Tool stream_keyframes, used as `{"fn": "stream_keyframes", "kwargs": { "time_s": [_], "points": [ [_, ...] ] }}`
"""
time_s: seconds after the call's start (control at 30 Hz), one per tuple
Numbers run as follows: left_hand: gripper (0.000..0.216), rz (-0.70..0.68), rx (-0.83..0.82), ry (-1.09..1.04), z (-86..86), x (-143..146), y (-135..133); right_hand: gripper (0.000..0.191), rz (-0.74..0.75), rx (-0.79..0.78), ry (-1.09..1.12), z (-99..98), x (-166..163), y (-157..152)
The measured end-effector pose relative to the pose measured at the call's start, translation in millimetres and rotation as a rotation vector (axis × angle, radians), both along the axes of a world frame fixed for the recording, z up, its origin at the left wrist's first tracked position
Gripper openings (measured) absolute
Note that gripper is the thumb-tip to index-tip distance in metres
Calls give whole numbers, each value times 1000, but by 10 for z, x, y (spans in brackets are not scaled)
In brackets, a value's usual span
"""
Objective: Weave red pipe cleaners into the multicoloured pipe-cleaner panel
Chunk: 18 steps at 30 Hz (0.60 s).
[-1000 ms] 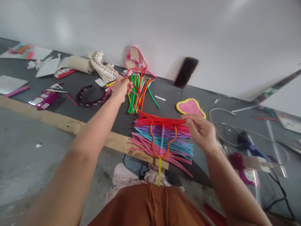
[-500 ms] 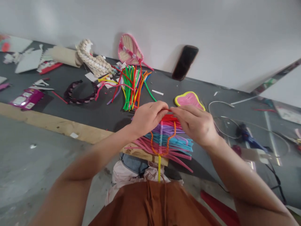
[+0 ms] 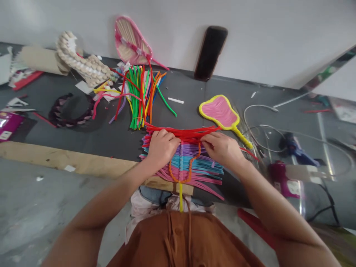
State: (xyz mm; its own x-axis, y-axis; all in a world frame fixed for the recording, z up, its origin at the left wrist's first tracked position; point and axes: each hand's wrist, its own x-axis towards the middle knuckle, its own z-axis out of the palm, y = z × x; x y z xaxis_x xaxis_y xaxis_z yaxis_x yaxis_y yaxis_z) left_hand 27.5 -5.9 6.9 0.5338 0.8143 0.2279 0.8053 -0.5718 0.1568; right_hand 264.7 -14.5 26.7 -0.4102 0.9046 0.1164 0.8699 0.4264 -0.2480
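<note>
Rows of pipe cleaners lie across the table edge in front of me, with red pipe cleaners (image 3: 189,132) at the top, then purple ones (image 3: 190,149), blue ones (image 3: 205,163) and pink ones (image 3: 201,181). They cross a stem (image 3: 181,155) down the middle that ends in a yellow tip (image 3: 181,202). A twisted orange pipe cleaner (image 3: 191,165) curves over the rows. My left hand (image 3: 164,148) is closed over the red row left of the stem. My right hand (image 3: 222,148) pinches the red row near the orange one's upper end; its fingertips partly hide the grip.
A yellow-edged pink fan (image 3: 221,111) lies behind my right hand. A bundle of pipe cleaners (image 3: 136,96) and a dark headband (image 3: 69,111) lie to the left. A phone (image 3: 210,53) leans on the wall. A glue gun (image 3: 296,150) and cables lie right.
My hands have moved apart and lower, from meeting over a red pipe cleaner to either side of the stem. The view has shifted, and the fan's handle now shows.
</note>
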Motion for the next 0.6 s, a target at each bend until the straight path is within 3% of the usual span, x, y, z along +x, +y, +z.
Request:
{"fn": "stream_keyframes", "kwargs": {
  "time_s": [0.27,0.6],
  "points": [
    [22,79,88,-30,-15,-1,-73,27,2,37,-47,37,76,-16],
    [21,99,-22,-77,-16,2,-63,23,69,-62,-125,34,-83,91]
  ]
}}
